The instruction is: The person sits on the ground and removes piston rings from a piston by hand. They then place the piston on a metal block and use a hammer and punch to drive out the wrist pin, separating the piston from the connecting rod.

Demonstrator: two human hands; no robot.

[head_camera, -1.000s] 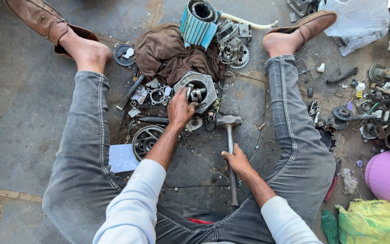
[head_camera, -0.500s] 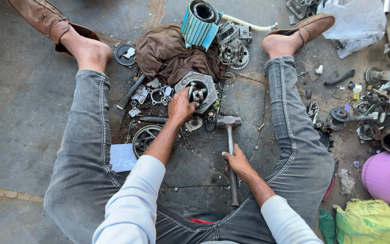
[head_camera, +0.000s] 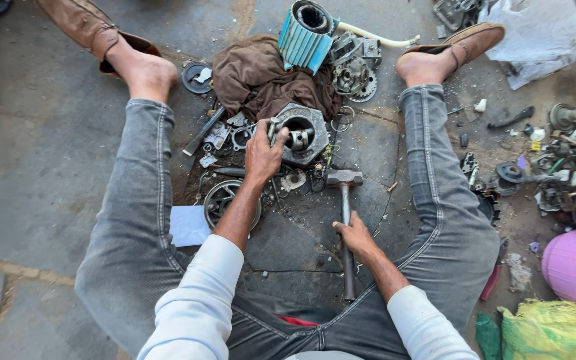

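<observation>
Concrete floor littered with parts. Left hand (head_camera: 263, 155) grips the grey hexagonal housing (head_camera: 305, 135), frame centre. Right hand (head_camera: 355, 235) wraps the hammer (head_camera: 345, 220) handle; head just below the housing, shaft pointing up-frame.

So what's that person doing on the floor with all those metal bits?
A person sits on the stone floor with legs spread. The left hand grips the rim of a grey metal housing with a small shaft inside it. The right hand holds a hammer by its handle, its head resting on the floor just below the housing. A brown cloth, a blue ribbed cylinder and loose machine parts lie around.
</observation>
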